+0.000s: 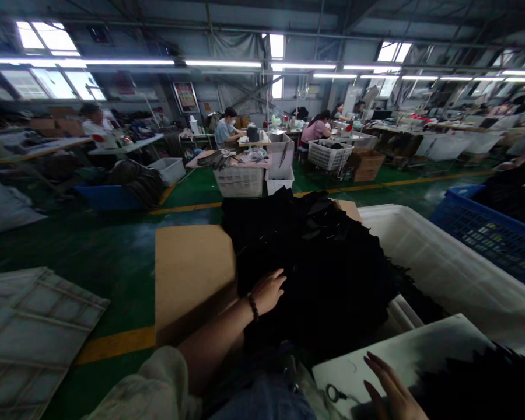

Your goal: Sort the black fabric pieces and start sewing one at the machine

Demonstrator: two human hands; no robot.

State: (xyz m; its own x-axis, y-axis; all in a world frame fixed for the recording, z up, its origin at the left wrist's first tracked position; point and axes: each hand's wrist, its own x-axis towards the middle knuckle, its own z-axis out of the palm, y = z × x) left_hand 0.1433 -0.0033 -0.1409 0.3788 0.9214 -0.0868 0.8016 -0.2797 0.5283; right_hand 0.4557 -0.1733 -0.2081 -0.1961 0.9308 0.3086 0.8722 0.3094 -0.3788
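Observation:
My left hand (268, 290), with a dark bead bracelet at the wrist, lies on a large heap of black cloth pieces (315, 262). Its fingers are stretched out and apart, and nothing shows in its grip. The heap rises out of an open cardboard box whose flap (195, 274) stands up at the left. Lower right, my right hand (391, 388) is over a white board (437, 344) with its fingers spread. Close to it on the board is a small dark tool with a ring handle (332, 393). More black cloth (485, 379) lies at the board's right side.
A large white bin (472, 262) stands to the right, with a blue crate (490, 227) beyond it. Grey-white panels (39, 332) lie on the green floor at left. Farther back, several people sit at sewing tables among baskets, including a white basket (330, 156).

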